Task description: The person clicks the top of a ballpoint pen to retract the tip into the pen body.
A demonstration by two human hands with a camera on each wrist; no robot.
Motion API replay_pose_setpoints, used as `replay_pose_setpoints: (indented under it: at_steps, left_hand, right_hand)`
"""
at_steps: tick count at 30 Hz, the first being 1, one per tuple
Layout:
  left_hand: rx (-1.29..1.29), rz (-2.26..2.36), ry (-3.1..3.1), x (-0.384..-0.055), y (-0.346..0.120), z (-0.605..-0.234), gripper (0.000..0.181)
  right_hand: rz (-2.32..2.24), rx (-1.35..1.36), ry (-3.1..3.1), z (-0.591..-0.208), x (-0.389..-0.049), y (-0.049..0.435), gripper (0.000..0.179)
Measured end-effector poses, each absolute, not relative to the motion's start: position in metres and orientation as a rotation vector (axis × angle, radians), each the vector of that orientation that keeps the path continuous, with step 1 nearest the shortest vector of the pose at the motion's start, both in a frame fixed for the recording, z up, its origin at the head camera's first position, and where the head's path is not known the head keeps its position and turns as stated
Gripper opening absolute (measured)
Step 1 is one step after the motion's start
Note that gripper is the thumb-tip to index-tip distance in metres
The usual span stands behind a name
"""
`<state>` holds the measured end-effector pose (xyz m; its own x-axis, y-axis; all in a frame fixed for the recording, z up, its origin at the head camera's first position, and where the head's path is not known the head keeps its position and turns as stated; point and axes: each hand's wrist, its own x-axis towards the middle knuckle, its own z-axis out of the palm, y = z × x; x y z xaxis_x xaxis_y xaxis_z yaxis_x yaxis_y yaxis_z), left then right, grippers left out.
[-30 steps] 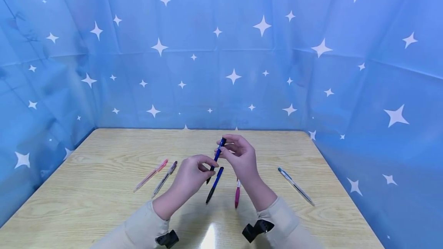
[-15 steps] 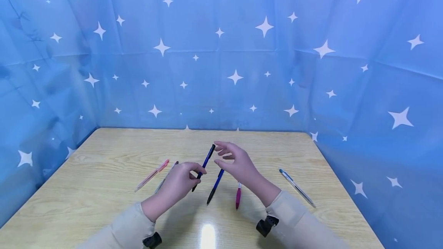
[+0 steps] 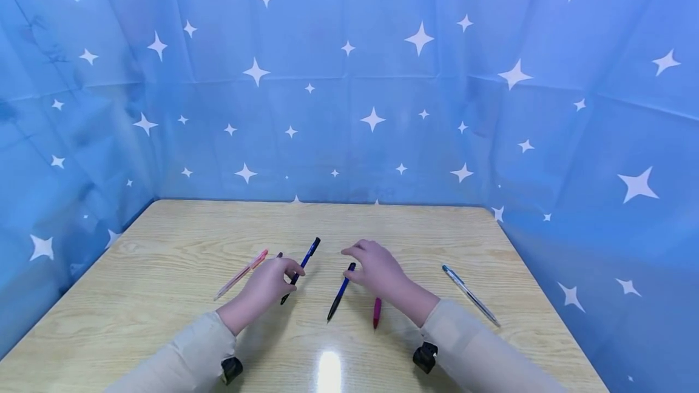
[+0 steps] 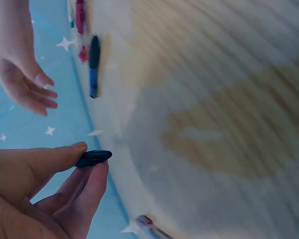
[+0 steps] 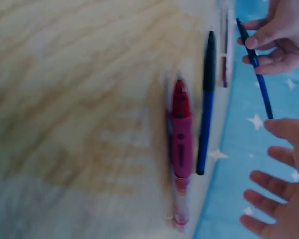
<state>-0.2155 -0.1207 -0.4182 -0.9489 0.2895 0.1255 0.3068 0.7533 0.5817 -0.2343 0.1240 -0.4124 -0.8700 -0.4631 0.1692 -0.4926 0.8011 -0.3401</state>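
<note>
Left hand (image 3: 270,284) pinches the blue pen (image 3: 309,254) above the bench (image 3: 426,229). Right hand (image 3: 377,268) grasps nothing, fingers apart, hovering near the second blue pen (image 3: 339,297) and magenta pen (image 3: 377,313).

Off-wht sleeves (image 3: 182,350), blk wrist cams (image 3: 425,357) (boxy).

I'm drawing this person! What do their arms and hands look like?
The left hand and right hand wear no gloves. The left sleeve and right sleeve are long, plain and pale cream. A small black device shows at the left sleeve's end, another at the right's.
</note>
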Motion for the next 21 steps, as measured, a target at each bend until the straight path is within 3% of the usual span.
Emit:
replay_pose_setpoints:
  at_steps: [5, 21]
  left_hand:
    - [-0.491, -0.914, -2.964, -0.22, -0.127, -0.426, 0.029]
    - [-0.516, -0.809, -3.091, -0.227, -0.136, -0.434, 0.029]
  right_hand:
    - [0.359, 0.81, -2.931, -0.42, -0.234, 0.122, 0.046]
    - [0.326, 0.92, -2.944, -0.428, -0.232, 0.117, 0.038]
